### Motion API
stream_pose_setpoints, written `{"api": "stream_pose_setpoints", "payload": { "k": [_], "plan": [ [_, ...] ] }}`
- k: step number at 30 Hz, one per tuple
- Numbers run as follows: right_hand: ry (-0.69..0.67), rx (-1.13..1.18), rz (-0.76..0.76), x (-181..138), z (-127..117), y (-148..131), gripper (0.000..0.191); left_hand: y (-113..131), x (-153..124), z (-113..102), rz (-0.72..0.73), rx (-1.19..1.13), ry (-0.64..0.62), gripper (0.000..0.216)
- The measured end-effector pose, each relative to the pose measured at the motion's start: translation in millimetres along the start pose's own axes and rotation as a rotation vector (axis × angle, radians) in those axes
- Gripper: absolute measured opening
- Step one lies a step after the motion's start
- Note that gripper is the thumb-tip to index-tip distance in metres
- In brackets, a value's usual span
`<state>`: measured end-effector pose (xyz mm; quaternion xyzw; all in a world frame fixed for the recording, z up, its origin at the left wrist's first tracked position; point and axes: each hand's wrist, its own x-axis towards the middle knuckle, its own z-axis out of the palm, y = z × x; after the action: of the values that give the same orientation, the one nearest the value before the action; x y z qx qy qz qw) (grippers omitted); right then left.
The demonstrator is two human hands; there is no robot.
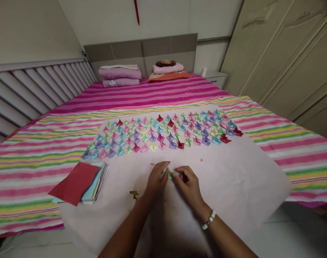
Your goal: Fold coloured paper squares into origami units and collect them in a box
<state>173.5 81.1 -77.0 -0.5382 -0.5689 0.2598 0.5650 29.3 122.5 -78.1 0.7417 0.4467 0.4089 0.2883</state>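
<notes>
Between my two hands, near the middle of the white sheet, is a small light green folded paper piece (170, 174). My left hand (158, 176) pinches it from one side, fingers closed. From the other side my right hand (187, 181) grips it between thumb and fingertips; a beaded bracelet circles that wrist. Its exact folds are partly hidden by the fingers. Beyond my hands stand rows of small folded paper boats (160, 137) in many colours. To the left lies a stack of coloured paper squares (78, 182), a red one on top.
The white sheet (233, 190) lies over a striped bedspread (292, 143) and bears small printed marks. Folded purple bedding (120, 74) and a pink pile (167, 68) rest by the headboard (140, 50). A slatted rail (39, 82) runs along the left; wardrobe doors (284, 53) stand at right.
</notes>
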Motion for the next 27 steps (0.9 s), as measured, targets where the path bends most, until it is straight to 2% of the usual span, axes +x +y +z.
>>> {"api": "stream_pose_setpoints", "payload": {
  "k": [4, 10, 19, 27],
  "plan": [
    [-0.039, -0.034, -0.052, -5.3, 4.5, 3.1, 0.005, -1.8, 4.2, 4.0, 0.031, -0.010, -0.014, 0.020],
    [-0.062, -0.033, -0.056, -7.3, 3.5, 5.8, 0.010, -4.8, 0.3, 5.7, 0.022, 0.022, 0.037, 0.017],
    [-0.073, -0.037, -0.038, -8.0, 1.3, 3.2, 0.010, -5.0, -1.2, 1.6, 0.071, 0.061, 0.025, 0.023],
    [-0.074, -0.035, -0.039, -7.3, 0.3, 1.4, 0.011, -11.3, 0.0, 4.1, 0.034, 0.066, 0.005, 0.027]
  ]
}}
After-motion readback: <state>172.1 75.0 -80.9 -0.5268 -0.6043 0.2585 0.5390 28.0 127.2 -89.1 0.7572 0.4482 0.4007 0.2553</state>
